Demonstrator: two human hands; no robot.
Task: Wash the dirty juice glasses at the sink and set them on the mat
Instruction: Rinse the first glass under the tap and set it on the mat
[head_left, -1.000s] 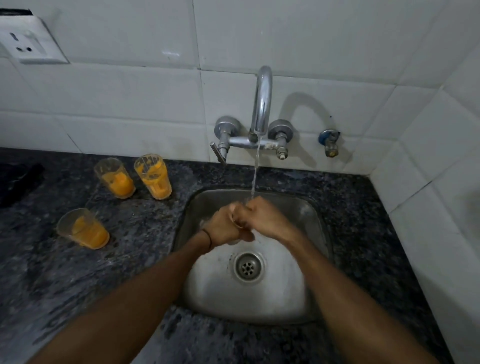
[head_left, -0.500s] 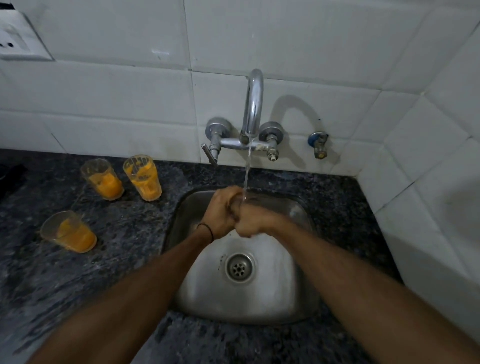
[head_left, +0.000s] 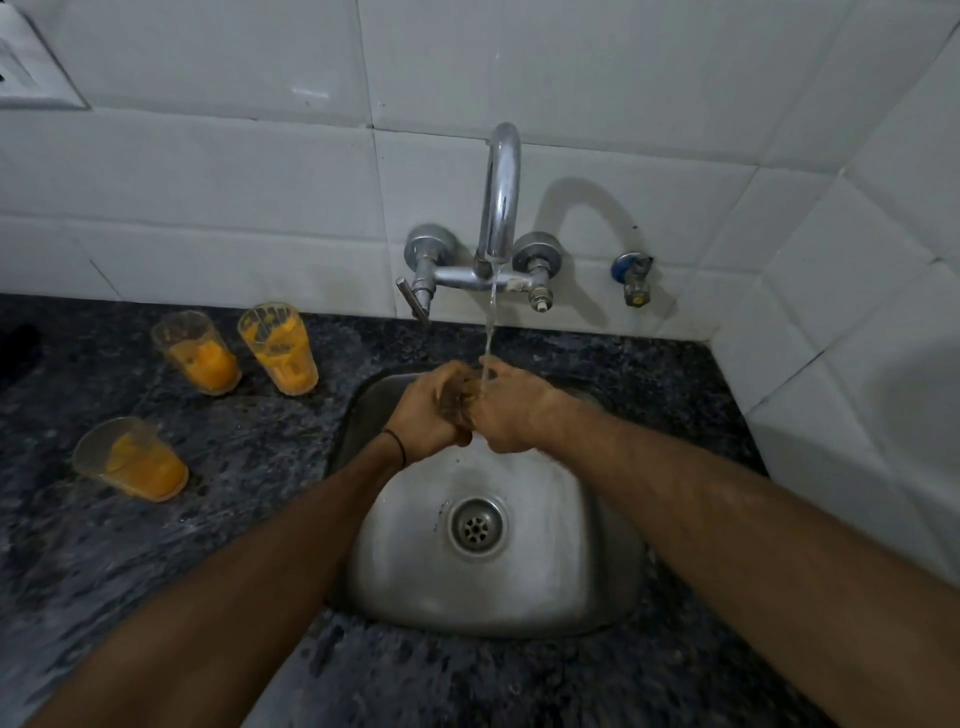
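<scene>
Over the steel sink (head_left: 587, 582), both hands meet under the running water. My left hand (head_left: 423, 410) grips a clear juice glass (head_left: 460, 402), which is mostly hidden between the hands. My right hand (head_left: 514, 410) curls round the glass from the right, and the stream lands where the two hands touch. Three dirty glasses with orange juice residue stand on the dark counter to the left: one (head_left: 200, 351) at the back, another (head_left: 278, 347) beside it, and a third (head_left: 130, 460) nearer to me.
The chrome tap (head_left: 501, 197) is mounted on the white tiled wall, with a small blue-handled valve (head_left: 631, 278) to its right. A tiled side wall closes off the right. A dark shape (head_left: 15, 348) lies at the counter's far left edge.
Both hands have lifted the glass a little toward the back of the sink, closer under the stream. The three glasses on the counter have not moved.
</scene>
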